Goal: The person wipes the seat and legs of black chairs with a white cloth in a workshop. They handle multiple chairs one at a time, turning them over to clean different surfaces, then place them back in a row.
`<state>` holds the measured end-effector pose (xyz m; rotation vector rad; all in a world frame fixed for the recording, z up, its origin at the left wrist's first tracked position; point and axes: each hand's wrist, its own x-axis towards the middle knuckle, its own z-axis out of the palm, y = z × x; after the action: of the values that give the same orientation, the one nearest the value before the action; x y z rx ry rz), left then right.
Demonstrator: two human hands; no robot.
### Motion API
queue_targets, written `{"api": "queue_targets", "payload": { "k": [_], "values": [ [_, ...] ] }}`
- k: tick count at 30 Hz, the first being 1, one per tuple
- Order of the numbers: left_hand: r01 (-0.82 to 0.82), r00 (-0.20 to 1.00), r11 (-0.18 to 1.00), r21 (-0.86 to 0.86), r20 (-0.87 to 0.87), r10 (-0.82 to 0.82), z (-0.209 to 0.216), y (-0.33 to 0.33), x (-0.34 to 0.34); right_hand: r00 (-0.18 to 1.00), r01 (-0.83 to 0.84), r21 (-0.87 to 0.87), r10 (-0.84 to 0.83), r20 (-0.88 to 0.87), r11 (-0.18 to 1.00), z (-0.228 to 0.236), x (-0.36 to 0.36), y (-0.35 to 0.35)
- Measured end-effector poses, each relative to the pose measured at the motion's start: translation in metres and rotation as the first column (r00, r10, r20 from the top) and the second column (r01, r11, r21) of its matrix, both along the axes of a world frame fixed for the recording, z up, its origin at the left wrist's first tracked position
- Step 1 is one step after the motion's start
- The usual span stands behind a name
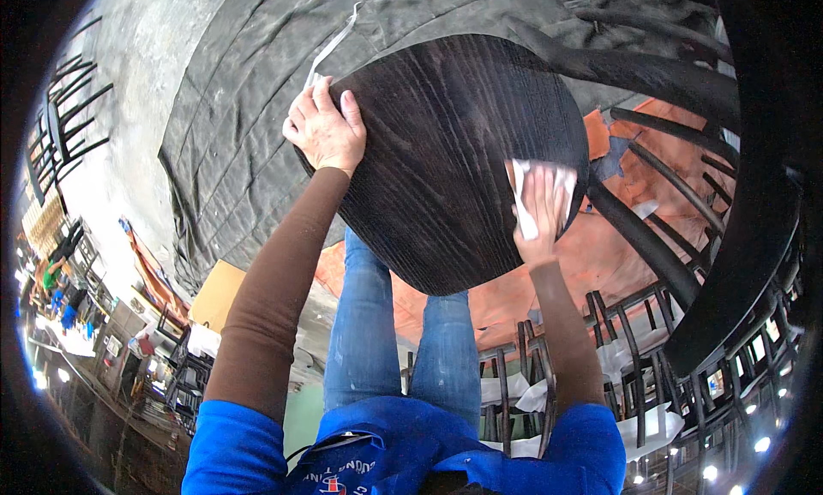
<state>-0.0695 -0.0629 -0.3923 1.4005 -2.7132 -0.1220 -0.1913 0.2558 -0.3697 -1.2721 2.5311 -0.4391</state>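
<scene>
A black wooden chair seat with visible grain faces me, tilted up in front of my legs. My left hand is closed over the seat's left edge, thumb on the top face. On the right part of the seat, my right hand presses a white cloth flat against the wood; cloth and fingers are slightly blurred. Dark curved rails stretch from the seat's right side toward a wide, curved black backrest at the right rim.
A crumpled dark grey sheet covers the floor beyond the seat, with a thin white strip on it. Orange sheeting lies under the chair. Several dark chair frames stand lower right, others far left. A cardboard box sits left.
</scene>
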Motion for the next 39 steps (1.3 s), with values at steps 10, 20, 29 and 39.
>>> {"api": "queue_targets", "payload": {
  "k": [10,20,29,39],
  "values": [
    [0.007,1.000,1.000,-0.003,0.006,-0.007,0.000,-0.001,-0.002,0.991,-0.010,-0.392,-0.043,-0.127,0.920,-0.075,-0.081,-0.185],
    [-0.013,1.000,1.000,0.013,0.004,0.013,-0.001,0.000,0.000,0.993,0.069,-0.135,-0.082,-0.090,0.988,-0.024,-0.032,-0.057],
    [0.014,1.000,1.000,0.007,-0.011,-0.014,-0.002,0.000,0.001,0.959,0.257,-0.029,-0.259,-0.113,0.966,-0.018,-0.031,-0.041],
    [0.002,1.000,1.000,0.000,-0.014,-0.002,-0.005,0.001,0.000,0.932,0.292,-0.103,-0.307,-0.193,0.951,-0.060,-0.062,-0.057]
  ]
}}
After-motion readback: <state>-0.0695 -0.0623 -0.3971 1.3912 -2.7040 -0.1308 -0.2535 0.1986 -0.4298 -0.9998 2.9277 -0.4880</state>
